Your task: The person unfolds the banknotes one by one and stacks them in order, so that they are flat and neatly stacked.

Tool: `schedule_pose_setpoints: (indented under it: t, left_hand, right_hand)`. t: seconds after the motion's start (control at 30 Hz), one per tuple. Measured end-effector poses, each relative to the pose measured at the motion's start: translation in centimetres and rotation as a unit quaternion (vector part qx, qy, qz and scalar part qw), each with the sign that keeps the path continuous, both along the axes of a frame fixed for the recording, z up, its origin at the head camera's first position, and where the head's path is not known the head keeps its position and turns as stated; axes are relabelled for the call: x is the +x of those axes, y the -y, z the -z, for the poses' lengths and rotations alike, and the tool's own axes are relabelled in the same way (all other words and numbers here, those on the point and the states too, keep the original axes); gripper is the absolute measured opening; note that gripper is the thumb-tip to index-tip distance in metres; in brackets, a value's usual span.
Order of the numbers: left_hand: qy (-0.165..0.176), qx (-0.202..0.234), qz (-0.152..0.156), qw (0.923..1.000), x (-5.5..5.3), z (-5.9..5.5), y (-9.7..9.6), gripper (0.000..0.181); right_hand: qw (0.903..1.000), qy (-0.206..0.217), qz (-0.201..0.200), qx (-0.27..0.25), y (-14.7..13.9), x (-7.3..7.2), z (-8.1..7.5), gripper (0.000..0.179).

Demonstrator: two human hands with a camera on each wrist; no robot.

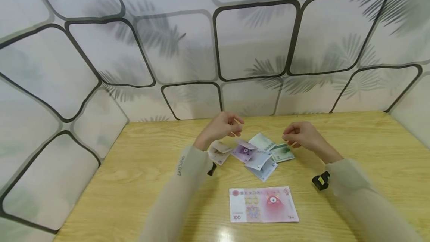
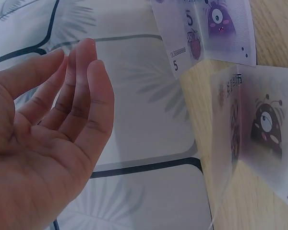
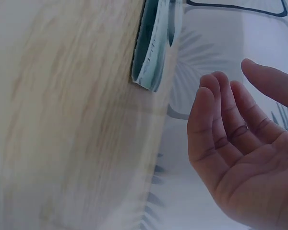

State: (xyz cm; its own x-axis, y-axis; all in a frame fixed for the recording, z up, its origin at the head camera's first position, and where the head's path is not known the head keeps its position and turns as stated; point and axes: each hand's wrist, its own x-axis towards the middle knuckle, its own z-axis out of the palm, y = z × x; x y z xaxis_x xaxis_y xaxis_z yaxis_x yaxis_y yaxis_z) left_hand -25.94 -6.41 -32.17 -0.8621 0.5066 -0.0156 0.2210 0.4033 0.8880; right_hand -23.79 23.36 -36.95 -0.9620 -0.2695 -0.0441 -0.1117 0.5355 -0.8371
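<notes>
Both grips released, left hand and right hand hover near folded banknotes; folding seems underway, the flat note probably needs creasing next.

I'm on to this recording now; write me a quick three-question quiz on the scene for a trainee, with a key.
1. Multiple choice: how does the pink note lie?
a) Folded, standing on its edge
b) Flat, nearer the person than the folded notes
c) Rolled up, beyond the folded notes
2. True or false: neither the left hand nor the right hand holds a note.
3. Fill in: in the left wrist view, the purple note bears the numeral ___.

Key: 1. b; 2. True; 3. 5
</notes>
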Motion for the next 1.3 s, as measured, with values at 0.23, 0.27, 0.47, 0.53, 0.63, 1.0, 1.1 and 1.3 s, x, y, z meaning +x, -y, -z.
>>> schedule_pose_setpoints:
  t: [0.23,0.27,0.47,0.53,0.63,1.0,1.1,1.3]
  left_hand:
    - [0.011,-0.012,-0.012,0.9998,-1.4,0.7,-1.5,0.022]
    - [0.010,-0.014,-0.013,0.9998,-1.6,0.8,-1.8,0.022]
    - [0.015,-0.028,-0.019,0.9993,-2.5,1.3,-3.4,0.023]
    - [0.013,-0.040,-0.022,0.9989,-2.6,1.6,-3.9,0.023]
    - [0.008,-0.060,-0.028,0.9978,-2.5,2.1,-4.2,0.023]
    - [0.006,-0.113,-0.071,0.9910,-2.3,4.1,-5.2,0.026]
    - [0.011,-0.132,-0.082,0.9878,-2.2,4.5,-5.2,0.026]
    - [0.003,-0.187,-0.076,0.9795,-1.8,5.0,-4.9,0.029]
  right_hand:
    - [0.9997,0.018,0.012,-0.008,0.7,-0.9,0.6,0.021]
    - [0.9997,0.019,0.015,-0.006,0.8,-1.1,0.7,0.021]
    - [0.9995,0.021,0.025,0.005,1.3,-1.7,1.0,0.019]
    - [0.9995,0.018,0.026,0.009,1.4,-1.9,1.1,0.018]
    - [0.9995,0.012,0.025,0.013,1.6,-2.0,1.5,0.016]
    - [0.9979,0.003,0.034,0.055,2.9,-1.7,1.5,0.016]
    - [0.9966,0.013,0.027,0.077,3.2,-1.7,1.4,0.017]
    - [0.9923,-0.003,0.007,0.124,3.8,-1.7,1.2,0.024]
